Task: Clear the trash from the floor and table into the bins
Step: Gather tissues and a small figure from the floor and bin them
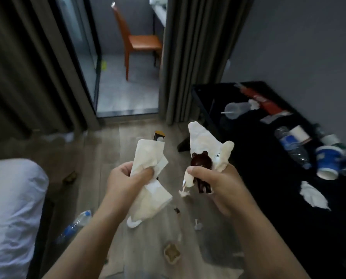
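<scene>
Over the wooden floor (115, 150), both hands are full — the left hand (125, 178) clutches a crumpled tissue (150, 158), the right hand (214, 184) grips a brown bear bottle (201, 162) wrapped in tissue, while cups and bottles litter the black bench (268, 178) to the right.

Grey curtains (190, 57) frame a glass door (81, 47), top centre; an orange chair (141, 43) stands beyond (dim light throughout).

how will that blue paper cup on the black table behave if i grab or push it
The blue paper cup lies on its side on the black table, so a push would probably roll it. Its open mouth looks empty, so it is likely light. Paper walls may crush under a firm squeeze.
</scene>
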`<act>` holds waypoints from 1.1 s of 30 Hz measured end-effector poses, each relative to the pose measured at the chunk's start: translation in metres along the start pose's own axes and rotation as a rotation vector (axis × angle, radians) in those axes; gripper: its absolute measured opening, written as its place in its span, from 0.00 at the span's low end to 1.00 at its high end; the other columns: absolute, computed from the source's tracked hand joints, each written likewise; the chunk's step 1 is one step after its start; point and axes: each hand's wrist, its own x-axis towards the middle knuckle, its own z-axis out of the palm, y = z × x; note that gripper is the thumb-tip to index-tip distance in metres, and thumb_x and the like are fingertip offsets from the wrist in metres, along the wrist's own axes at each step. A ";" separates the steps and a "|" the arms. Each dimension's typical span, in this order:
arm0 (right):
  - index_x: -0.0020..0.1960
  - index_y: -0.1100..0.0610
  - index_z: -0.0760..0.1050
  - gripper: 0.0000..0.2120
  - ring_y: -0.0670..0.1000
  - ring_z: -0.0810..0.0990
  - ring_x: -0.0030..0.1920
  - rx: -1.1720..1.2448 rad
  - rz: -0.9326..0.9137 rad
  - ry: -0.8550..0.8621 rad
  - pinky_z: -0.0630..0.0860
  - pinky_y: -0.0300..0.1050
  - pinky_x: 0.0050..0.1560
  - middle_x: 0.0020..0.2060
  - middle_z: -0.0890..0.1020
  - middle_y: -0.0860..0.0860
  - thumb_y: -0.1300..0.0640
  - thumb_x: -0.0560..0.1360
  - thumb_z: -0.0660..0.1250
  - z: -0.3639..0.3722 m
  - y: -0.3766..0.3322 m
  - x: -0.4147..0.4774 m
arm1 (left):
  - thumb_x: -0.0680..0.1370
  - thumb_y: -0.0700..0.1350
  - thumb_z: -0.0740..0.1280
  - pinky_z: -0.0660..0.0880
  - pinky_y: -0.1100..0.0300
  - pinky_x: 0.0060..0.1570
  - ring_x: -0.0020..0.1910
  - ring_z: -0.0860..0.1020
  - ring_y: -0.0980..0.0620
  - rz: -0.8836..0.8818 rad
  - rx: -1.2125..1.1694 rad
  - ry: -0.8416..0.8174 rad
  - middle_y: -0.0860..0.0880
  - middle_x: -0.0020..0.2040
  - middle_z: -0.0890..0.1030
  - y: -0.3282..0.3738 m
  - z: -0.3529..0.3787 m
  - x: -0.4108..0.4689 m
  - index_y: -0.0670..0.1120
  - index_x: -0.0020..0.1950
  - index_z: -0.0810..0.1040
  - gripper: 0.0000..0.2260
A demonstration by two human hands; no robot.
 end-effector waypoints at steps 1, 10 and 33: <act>0.38 0.70 0.77 0.09 0.62 0.82 0.38 0.027 -0.034 0.028 0.78 0.56 0.47 0.33 0.81 0.64 0.63 0.65 0.70 -0.001 -0.012 -0.017 | 0.64 0.47 0.70 0.76 0.51 0.37 0.37 0.82 0.37 0.024 -0.001 -0.036 0.36 0.40 0.83 0.014 0.003 -0.011 0.41 0.41 0.81 0.11; 0.39 0.62 0.79 0.04 0.53 0.81 0.35 0.209 -0.182 0.502 0.76 0.49 0.43 0.32 0.81 0.58 0.65 0.66 0.74 -0.025 -0.070 -0.172 | 0.69 0.45 0.74 0.77 0.50 0.36 0.34 0.80 0.43 0.138 -0.007 -0.399 0.40 0.39 0.83 0.088 0.042 -0.099 0.45 0.39 0.82 0.05; 0.34 0.63 0.78 0.03 0.52 0.79 0.34 0.283 -0.399 1.593 0.76 0.40 0.36 0.33 0.81 0.60 0.67 0.64 0.72 -0.093 -0.016 -0.786 | 0.71 0.42 0.73 0.72 0.61 0.27 0.28 0.77 0.51 0.272 0.129 -1.532 0.47 0.31 0.80 0.012 0.246 -0.642 0.41 0.38 0.79 0.05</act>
